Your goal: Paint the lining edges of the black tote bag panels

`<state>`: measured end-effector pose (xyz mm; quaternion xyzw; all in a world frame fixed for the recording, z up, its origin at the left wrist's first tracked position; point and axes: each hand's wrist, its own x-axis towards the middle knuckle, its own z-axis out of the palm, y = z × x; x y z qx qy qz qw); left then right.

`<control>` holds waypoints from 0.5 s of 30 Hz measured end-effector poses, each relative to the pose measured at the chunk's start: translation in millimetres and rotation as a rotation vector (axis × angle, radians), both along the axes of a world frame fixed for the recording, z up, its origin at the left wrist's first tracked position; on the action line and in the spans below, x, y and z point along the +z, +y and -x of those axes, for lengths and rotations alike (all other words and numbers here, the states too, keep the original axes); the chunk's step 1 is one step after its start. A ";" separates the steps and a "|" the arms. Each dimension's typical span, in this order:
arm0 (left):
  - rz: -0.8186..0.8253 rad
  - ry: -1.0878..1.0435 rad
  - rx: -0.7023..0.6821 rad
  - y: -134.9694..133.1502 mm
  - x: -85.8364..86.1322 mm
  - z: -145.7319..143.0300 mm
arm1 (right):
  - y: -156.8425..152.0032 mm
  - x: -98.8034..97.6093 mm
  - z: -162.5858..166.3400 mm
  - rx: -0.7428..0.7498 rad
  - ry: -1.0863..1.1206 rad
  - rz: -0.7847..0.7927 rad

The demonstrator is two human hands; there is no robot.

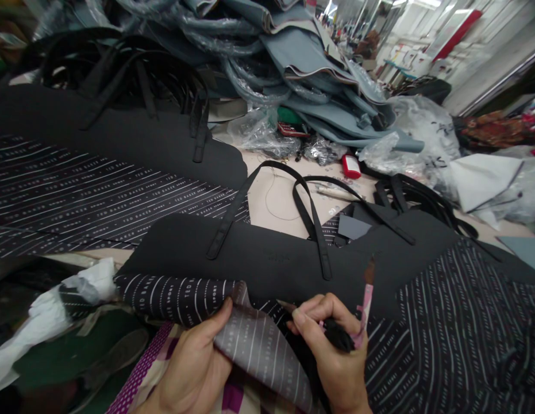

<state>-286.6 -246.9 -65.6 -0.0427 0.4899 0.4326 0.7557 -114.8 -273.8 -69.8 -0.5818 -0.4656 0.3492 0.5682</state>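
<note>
My left hand (pixel 198 356) is closed on the edge of a black printed lining fabric (pixel 181 299), thumb on top. The fabric folds over there, showing its grey underside (pixel 258 351). This lining joins a black bag panel (pixel 250 247) with two strap ends fixed on it. My right hand (pixel 331 339) is closed around a slim tool with a pointed metal tip (pixel 287 305), directed at the fold. A black part of it shows between the fingers. A pink stick with a brown, brush-like end (pixel 369 282) also rises from this hand. Its lower end is hidden.
More black bag panels with handles (pixel 120 126) lie stacked at left. A further panel with printed lining (pixel 448 299) is on the right. Blue-grey bags in plastic (pixel 301 63) pile up behind. A red object (pixel 350 166) and fabric scraps (pixel 353 226) lie on the table.
</note>
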 end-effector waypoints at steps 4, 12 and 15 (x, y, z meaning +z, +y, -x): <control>0.015 -0.003 0.010 0.7 1.0 -0.1 | -1.6 -3.1 1.3 0.010 -0.010 0.011; 0.030 0.023 0.000 -0.3 0.6 -1.3 | 2.4 0.5 6.9 0.016 -0.118 -0.009; 0.018 0.022 0.003 -0.4 -3.5 -1.4 | 5.9 1.8 8.2 0.045 -0.188 -0.042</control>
